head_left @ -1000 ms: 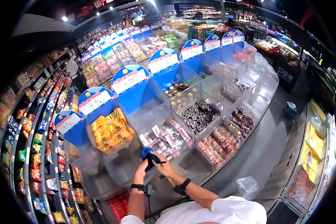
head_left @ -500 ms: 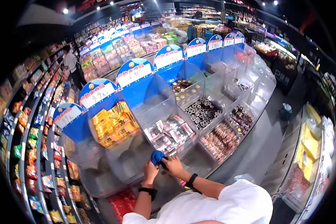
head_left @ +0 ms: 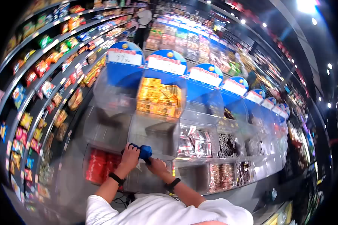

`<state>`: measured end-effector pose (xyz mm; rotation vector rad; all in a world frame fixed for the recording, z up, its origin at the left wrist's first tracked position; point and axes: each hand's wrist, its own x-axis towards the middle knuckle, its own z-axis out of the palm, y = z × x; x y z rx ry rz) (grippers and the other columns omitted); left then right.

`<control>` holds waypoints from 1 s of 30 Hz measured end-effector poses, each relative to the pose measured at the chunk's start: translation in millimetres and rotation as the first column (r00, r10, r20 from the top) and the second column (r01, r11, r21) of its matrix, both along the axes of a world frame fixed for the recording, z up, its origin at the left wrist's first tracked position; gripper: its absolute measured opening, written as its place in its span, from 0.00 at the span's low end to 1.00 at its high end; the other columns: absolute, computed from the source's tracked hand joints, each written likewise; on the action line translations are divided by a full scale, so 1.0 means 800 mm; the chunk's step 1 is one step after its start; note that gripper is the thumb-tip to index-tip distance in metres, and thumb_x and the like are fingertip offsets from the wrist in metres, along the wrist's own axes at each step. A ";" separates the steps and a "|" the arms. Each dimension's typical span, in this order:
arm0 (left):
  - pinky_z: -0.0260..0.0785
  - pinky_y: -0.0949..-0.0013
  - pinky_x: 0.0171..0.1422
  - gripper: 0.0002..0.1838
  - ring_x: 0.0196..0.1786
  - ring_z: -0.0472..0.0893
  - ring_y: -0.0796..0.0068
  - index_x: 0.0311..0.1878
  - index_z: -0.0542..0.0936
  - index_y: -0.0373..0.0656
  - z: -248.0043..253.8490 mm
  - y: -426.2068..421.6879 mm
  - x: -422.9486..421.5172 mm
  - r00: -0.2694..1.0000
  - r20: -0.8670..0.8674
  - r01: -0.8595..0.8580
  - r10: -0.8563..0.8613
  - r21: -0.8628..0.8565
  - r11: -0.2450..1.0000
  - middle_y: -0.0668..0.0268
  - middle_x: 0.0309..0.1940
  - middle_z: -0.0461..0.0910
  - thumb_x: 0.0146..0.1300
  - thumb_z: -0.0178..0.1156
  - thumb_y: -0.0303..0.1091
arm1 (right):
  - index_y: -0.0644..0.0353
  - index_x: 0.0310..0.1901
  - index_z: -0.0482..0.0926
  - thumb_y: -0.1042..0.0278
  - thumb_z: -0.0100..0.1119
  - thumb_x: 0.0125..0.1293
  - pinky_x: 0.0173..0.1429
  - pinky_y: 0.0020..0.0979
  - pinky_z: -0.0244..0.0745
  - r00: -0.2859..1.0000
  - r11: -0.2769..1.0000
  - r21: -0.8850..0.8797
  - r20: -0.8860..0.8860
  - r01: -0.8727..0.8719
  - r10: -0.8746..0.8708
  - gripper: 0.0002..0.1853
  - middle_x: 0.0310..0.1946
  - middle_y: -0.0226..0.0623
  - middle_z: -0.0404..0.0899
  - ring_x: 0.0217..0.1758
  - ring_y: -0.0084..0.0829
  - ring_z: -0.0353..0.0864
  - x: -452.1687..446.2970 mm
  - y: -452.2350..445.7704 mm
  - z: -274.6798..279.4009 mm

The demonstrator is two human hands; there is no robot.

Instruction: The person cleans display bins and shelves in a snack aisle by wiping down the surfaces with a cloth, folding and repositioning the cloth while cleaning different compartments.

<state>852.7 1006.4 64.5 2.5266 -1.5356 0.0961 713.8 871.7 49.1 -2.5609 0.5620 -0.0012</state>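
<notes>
A bunched blue bundle (head_left: 145, 152), which looks like cloth, is held in front of me over the clear display bins. My left hand (head_left: 130, 155) is closed around its left side. At its lower right, my right hand (head_left: 157, 166) grips the edge with bent fingers, partly smeared by motion. Each wrist wears a black band. Under and beyond the hands are grey-bottomed bins (head_left: 154, 137). Red packets (head_left: 101, 165) fill the bin left of my left hand.
Gold-wrapped packets (head_left: 159, 96) fill a bin beyond my hands. White-and-red packets (head_left: 194, 142) and dark round sweets (head_left: 227, 145) lie to the right. Blue price signs (head_left: 166, 62) line the back. Snack shelves (head_left: 45, 71) run along the left, where a person (head_left: 143, 20) stands farther off.
My view has swung left, bringing more snack shelves in. Both hands, still on the blue bundle, are now nearer the red packets' bin.
</notes>
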 end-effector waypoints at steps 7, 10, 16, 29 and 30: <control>0.50 0.49 0.78 0.35 0.74 0.59 0.43 0.61 0.72 0.27 -0.059 0.025 -0.012 0.997 -0.028 0.063 -0.067 -0.120 0.991 0.44 0.70 0.63 0.51 0.67 0.37 | 0.43 0.52 0.80 0.51 0.61 0.61 0.41 0.52 0.79 0.996 0.990 -0.110 0.047 0.086 -0.081 0.18 0.31 0.50 0.84 0.37 0.54 0.84 -0.002 0.009 -0.019; 0.50 0.48 0.78 0.33 0.72 0.63 0.41 0.63 0.70 0.25 -0.071 0.003 -0.021 0.999 0.017 0.040 -0.037 -0.194 0.980 0.42 0.66 0.68 0.55 0.60 0.36 | 0.38 0.57 0.79 0.50 0.61 0.61 0.43 0.53 0.79 0.983 0.976 -0.119 0.060 0.181 -0.175 0.21 0.34 0.53 0.84 0.39 0.57 0.84 -0.020 -0.009 -0.023; 0.51 0.42 0.75 0.33 0.68 0.67 0.39 0.59 0.73 0.27 -0.060 -0.045 -0.037 0.996 -0.035 0.077 -0.083 -0.131 0.988 0.43 0.60 0.74 0.54 0.62 0.40 | 0.36 0.64 0.75 0.49 0.63 0.60 0.44 0.54 0.80 0.935 0.914 -0.226 -0.032 0.338 -0.354 0.28 0.36 0.53 0.84 0.40 0.57 0.84 -0.069 -0.070 -0.028; 0.62 0.57 0.73 0.35 0.72 0.66 0.56 0.70 0.64 0.34 -0.106 0.090 -0.021 0.880 -0.475 -0.107 -0.018 -0.237 0.966 0.54 0.70 0.66 0.57 0.57 0.28 | 0.63 0.50 0.82 0.59 0.63 0.59 0.43 0.52 0.79 0.992 0.961 -0.254 0.085 0.112 -0.094 0.21 0.32 0.59 0.83 0.38 0.58 0.83 0.010 -0.049 -0.044; 0.62 0.55 0.72 0.38 0.72 0.66 0.50 0.72 0.59 0.32 -0.082 0.112 -0.014 0.862 -0.507 -0.135 0.014 -0.203 0.970 0.48 0.70 0.65 0.58 0.57 0.29 | 0.63 0.50 0.82 0.59 0.63 0.59 0.43 0.52 0.79 0.993 0.966 -0.239 0.084 0.099 -0.081 0.21 0.32 0.59 0.83 0.38 0.58 0.83 0.024 -0.039 -0.046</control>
